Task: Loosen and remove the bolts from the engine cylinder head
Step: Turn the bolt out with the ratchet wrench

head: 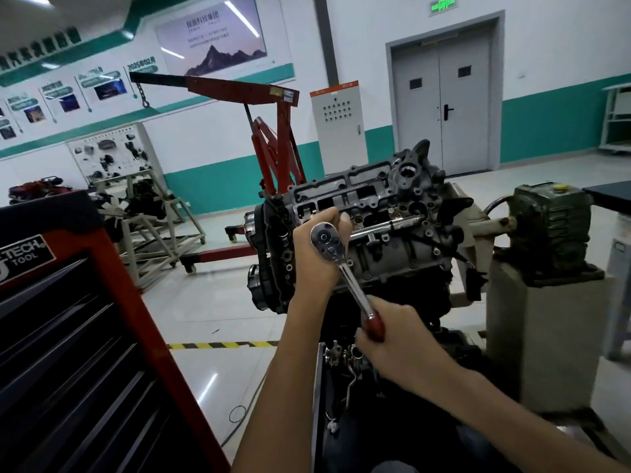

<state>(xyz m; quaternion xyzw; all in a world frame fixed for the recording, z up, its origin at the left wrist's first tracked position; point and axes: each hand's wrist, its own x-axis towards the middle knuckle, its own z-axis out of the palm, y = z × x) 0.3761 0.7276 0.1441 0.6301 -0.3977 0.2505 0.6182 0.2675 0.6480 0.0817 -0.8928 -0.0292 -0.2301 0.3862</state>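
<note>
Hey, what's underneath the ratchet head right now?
The left hand wraps beneath the ratchet head, over the cylinder head. The right hand holds the red handle. Any socket or bolt is hidden.

Light: the room is sitting in even, fairly bright indoor light, and tube lamps are mirroring as white streaks in the wall poster [211,32].
Glare: the floor [211,380] is throwing back pale patches, and the chrome ratchet [326,241] is glinting.
Shadows: the tool chest [68,336] and the space under the engine [375,216] are sinking into dark.
Blur: the upper left corner is smearing, and the wall boards [102,80] are looking soft.
Distortion: the door [444,107] and the walls are leaning outward at the edges.
</note>
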